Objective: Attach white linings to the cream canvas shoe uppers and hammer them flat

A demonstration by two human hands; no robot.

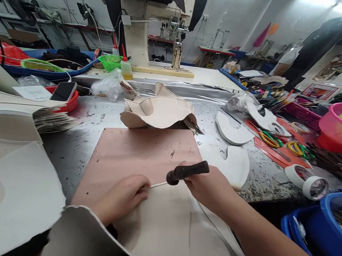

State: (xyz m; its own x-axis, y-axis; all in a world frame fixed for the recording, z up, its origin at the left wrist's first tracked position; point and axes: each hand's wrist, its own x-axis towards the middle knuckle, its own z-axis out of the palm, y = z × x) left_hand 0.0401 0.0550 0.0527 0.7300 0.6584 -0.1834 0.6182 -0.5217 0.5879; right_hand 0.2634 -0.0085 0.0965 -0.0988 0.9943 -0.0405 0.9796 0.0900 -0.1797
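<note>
Over the near part of a pink board [141,149], the left hand [127,194] is curled nearly closed, thumb and forefinger pinching the far edge of a beige sheet [166,219]. Just to its right, the right hand [208,183] is wrapped around a dark hammer [190,171]; the hammer's rounded end is over that same edge, touching or slightly above, I cannot tell which. The sheet lies between and nearer than both hands. The step in hand looks like tapping a narrow pale rim [158,184] flat against the board. The next move seems to call for the left fingertips holding the rim aligned and clear of the hammer, with short, even blows along it. Beyond the hands sits a pile of cut pieces [160,110]. Left of the left hand are pale sheets [26,197]; right of the right hand, white cut-outs [236,166], scissors [270,144] and tape rolls [307,187] on the table [94,112].
</note>
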